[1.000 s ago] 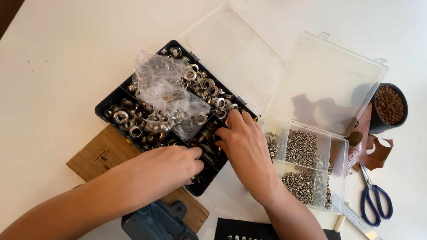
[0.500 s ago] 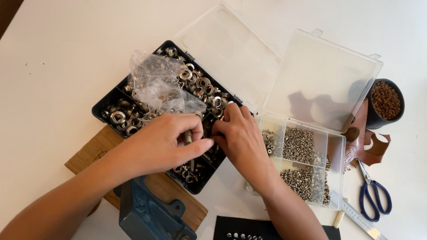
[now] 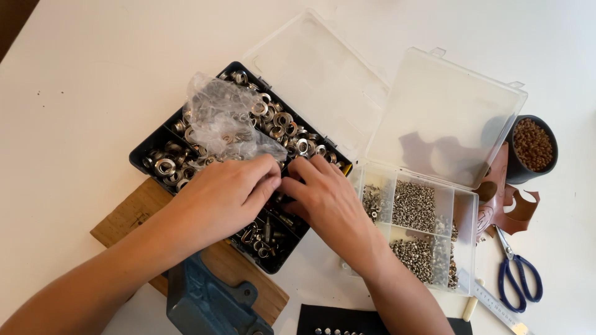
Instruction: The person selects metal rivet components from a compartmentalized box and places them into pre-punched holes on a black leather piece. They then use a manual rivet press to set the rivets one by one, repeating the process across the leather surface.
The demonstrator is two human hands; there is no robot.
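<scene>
Both hands work over the black compartment box (image 3: pixel 155 162), which lies open on the white counter (image 3: pixel 93 74) with its clear lid (image 3: pixel 316 80) folded back. The box's long axis runs diagonally, from upper centre down toward the lower centre of the head view. It holds silver eyelets and washers (image 3: pixel 282 121), and a crumpled clear plastic bag (image 3: pixel 220 121) lies across its upper compartments.

The left hand (image 3: pixel 217 198) rests over the middle compartments, fingers curled and drawn together, thumb tip pointing right. The right hand (image 3: pixel 326 201) meets it from the opposite side, fingers bent down into the same section. The fingertips of the two hands nearly touch above the centre of the box. Whether either hand pinches a small part cannot be told; the fingers hide the contact point.

The hardware directly beneath the fingertips lies equally near both hands. The bag sits just beyond the left hand's knuckles, nearer that hand.

Just right of the right hand stands a clear box of small rivets (image 3: pixel 413 198). Blue-handled scissors (image 3: pixel 518 279) lie further right, well apart.
</scene>
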